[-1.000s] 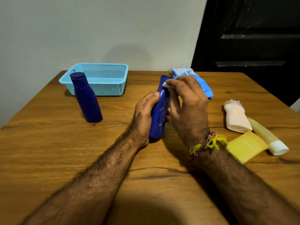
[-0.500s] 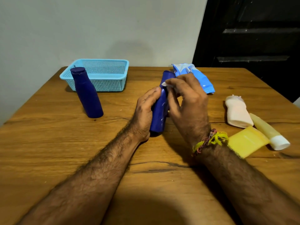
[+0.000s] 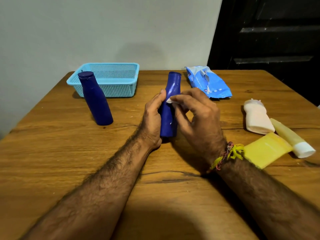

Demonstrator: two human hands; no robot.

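Your left hand [image 3: 153, 116] curls around a dark blue bottle [image 3: 172, 84], holding it upright on the wooden bench [image 3: 52, 153] right in front of you, near the middle. Your right hand [image 3: 199, 115] pinches a small white wipe [image 3: 169, 100] between thumb and fingertips and presses it against the bottle just below the neck. A yellow thread band [image 3: 226, 153] circles your right wrist.

To the left, a second bottle [image 3: 96, 101] of the same blue stands capped, just in front of a light blue mesh basket [image 3: 121, 82] at the back edge by the wall. Behind your right hand lies an opened blue wipes pack [image 3: 207, 82]. Further right, well apart from your hands, lie a white bottle [image 3: 258, 118] on its side, a pale yellow tube [image 3: 292, 137] with a white cap, and a flat yellow pad [image 3: 266, 149] close to your right wrist.
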